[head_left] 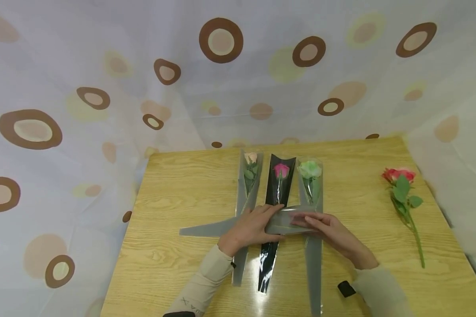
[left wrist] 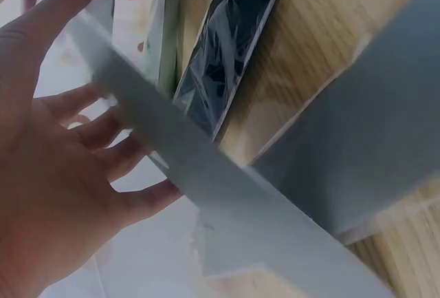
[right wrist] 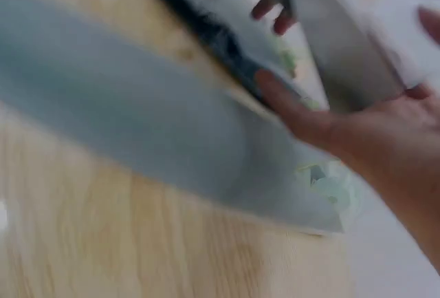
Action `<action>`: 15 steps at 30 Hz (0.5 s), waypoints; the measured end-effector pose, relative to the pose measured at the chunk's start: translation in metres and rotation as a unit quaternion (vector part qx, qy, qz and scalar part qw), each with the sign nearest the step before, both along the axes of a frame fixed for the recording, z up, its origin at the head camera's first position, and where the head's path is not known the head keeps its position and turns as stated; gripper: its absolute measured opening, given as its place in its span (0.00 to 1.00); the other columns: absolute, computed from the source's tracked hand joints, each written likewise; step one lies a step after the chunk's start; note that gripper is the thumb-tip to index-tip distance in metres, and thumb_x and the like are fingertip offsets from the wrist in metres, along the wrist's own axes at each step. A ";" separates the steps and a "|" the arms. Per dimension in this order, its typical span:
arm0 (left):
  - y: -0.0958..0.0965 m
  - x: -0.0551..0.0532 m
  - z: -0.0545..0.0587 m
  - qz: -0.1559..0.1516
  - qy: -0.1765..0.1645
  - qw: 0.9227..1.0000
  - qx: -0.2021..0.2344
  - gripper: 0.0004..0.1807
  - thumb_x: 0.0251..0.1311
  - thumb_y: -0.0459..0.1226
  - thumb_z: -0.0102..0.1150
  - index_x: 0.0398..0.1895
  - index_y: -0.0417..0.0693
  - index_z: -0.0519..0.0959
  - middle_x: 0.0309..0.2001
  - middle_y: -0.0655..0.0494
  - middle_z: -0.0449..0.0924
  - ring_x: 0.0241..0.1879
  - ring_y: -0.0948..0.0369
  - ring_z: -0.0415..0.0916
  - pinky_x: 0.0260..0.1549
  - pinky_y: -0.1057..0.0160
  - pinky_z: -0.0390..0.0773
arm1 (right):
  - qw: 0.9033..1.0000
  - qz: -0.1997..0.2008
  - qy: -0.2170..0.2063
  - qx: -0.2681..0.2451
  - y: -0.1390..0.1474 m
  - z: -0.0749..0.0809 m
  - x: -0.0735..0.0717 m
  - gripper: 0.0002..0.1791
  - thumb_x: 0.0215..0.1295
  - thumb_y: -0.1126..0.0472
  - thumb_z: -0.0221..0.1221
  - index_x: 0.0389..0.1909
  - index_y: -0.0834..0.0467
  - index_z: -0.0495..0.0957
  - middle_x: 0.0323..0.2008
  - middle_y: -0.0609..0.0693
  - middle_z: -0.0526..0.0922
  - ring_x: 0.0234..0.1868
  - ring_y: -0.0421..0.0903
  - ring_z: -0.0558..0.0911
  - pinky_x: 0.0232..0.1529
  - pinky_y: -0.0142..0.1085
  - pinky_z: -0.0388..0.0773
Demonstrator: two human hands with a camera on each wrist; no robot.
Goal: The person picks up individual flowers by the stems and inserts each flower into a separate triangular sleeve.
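My left hand (head_left: 251, 226) holds a grey flower sleeve (head_left: 279, 225) crosswise, its tapered tail pointing left; in the left wrist view the thumb and fingers lie on either side of the sleeve (left wrist: 227, 188). From the other end, my right hand (head_left: 333, 233) has its straight fingers inside the sleeve's wide mouth, showing through the clear film, with the thumb in front. Below them lie three wrapped flowers: a peach rose in a grey sleeve (head_left: 242, 259), a pink rose (head_left: 281, 170) in a black sleeve, and a pale green flower (head_left: 310, 169) in another grey sleeve.
An unwrapped red and pink flower (head_left: 399, 175) with green leaves and a long stem lies at the right side of the wooden table (head_left: 182, 185). A white curtain (head_left: 242, 88) with brown ring patterns surrounds the table at the back and sides.
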State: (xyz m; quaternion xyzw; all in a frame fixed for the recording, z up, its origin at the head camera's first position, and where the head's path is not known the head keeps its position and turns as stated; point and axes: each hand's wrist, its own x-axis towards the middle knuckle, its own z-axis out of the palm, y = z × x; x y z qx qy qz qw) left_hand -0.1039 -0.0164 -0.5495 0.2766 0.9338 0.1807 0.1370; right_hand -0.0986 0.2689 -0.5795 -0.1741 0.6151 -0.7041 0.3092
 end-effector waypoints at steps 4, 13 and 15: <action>0.002 0.001 -0.001 -0.001 -0.004 1.000 0.009 0.50 0.64 0.63 0.67 0.85 0.61 0.57 0.73 0.55 0.74 0.70 0.56 0.75 0.67 0.45 0.74 | 0.994 0.000 0.097 0.050 -0.008 -0.004 0.004 0.27 0.88 0.60 0.41 0.81 0.61 0.61 0.78 0.55 0.71 0.71 0.28 0.75 0.67 0.27 0.75; 0.000 -0.006 -0.005 -0.009 -0.061 0.997 0.035 0.54 0.62 0.60 0.71 0.86 0.63 0.53 0.75 0.54 0.73 0.70 0.56 0.74 0.69 0.42 0.72 | 0.988 -0.003 0.140 0.060 -0.016 -0.002 0.007 0.26 0.87 0.63 0.43 0.80 0.60 0.64 0.76 0.64 0.70 0.71 0.26 0.74 0.65 0.27 0.76; 0.000 -0.008 -0.006 -0.007 -0.073 0.996 0.042 0.54 0.61 0.60 0.72 0.86 0.64 0.53 0.75 0.55 0.72 0.70 0.57 0.73 0.69 0.43 0.72 | 0.989 -0.001 0.136 0.055 -0.015 -0.002 0.008 0.25 0.87 0.63 0.44 0.79 0.61 0.65 0.75 0.64 0.72 0.71 0.27 0.75 0.65 0.26 0.76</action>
